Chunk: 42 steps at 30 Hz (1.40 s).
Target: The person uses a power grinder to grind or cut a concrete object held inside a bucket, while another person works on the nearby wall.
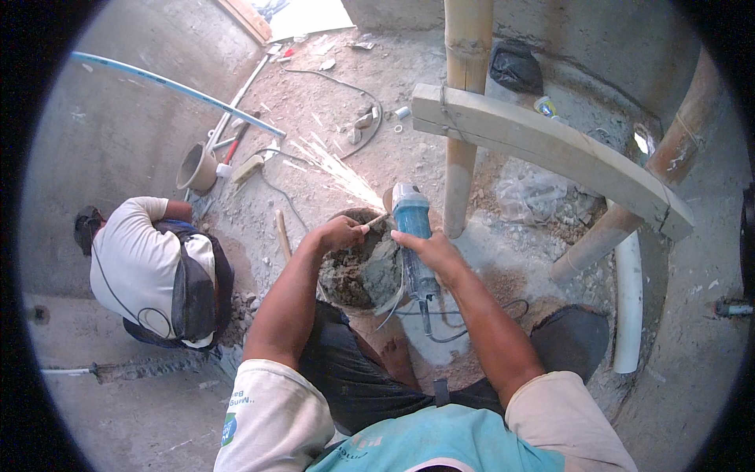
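Note:
My right hand is wrapped round a blue angle grinder with a grey head. The grinder's disc touches the end of a thin, short light-brown piece, and bright sparks fly off toward the far left. That piece is pinched in the fingers of my left hand; its kind is too small to make out. Below both hands stands a round bucket with wet grey mortar in it. The grinder's cord trails down from its rear end.
Another person crouches at the left, facing away. A bamboo post and a wooden beam stand close on the right, with a white pipe beyond. Farther off are an empty-looking bucket, a blue pipe and loose cable.

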### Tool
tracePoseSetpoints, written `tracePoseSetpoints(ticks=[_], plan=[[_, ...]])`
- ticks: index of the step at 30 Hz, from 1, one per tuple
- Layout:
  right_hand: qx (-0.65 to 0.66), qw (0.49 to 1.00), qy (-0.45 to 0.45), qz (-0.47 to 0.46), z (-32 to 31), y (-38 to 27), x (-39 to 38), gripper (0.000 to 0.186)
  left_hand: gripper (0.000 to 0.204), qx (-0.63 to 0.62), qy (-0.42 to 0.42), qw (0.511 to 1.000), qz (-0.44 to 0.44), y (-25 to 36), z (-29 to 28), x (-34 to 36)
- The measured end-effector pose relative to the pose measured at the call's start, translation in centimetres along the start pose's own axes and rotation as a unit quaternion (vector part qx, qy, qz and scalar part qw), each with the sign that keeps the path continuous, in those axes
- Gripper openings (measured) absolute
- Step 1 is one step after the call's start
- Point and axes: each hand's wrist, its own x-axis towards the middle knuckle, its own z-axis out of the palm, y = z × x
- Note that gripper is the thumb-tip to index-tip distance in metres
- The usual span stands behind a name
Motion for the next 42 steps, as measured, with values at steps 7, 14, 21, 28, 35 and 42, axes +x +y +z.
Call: tracePoseSetpoints(ticks=[7,14,21,28,35,42], plan=[[-0.013,0.999,0.043,-0.015,-0.3,2.5,2.8,0.07,0.049,0.013,0.02,1.0,0.005,0.3,0.4,0.1],[-0.011,1.0,0.013,-0.017,-0.2,-0.1,0.1,0.07,0.047,0.023,0.026,0.999,0.002,-0.5,0.2,0.4],[0.017,1.0,0.005,0.022,0.0,-0.9,-0.7,0.069,0.047,0.042,0.031,0.999,0.003,0.0,0.0,-0.2],[-0.029,0.999,0.016,0.018,-0.1,-0.1,0.7,0.071,0.046,0.022,0.03,0.999,0.018,0.1,0.1,-0.2],[-0.02,1.0,-0.002,0.014,0.0,-0.5,0.0,0.072,0.045,0.018,0.037,0.999,0.029,-0.2,0.2,0.0],[-0.019,0.999,0.003,0.027,-0.3,-1.9,-1.2,0.073,0.044,-0.001,0.045,0.999,0.026,-0.1,0.2,-0.1]])
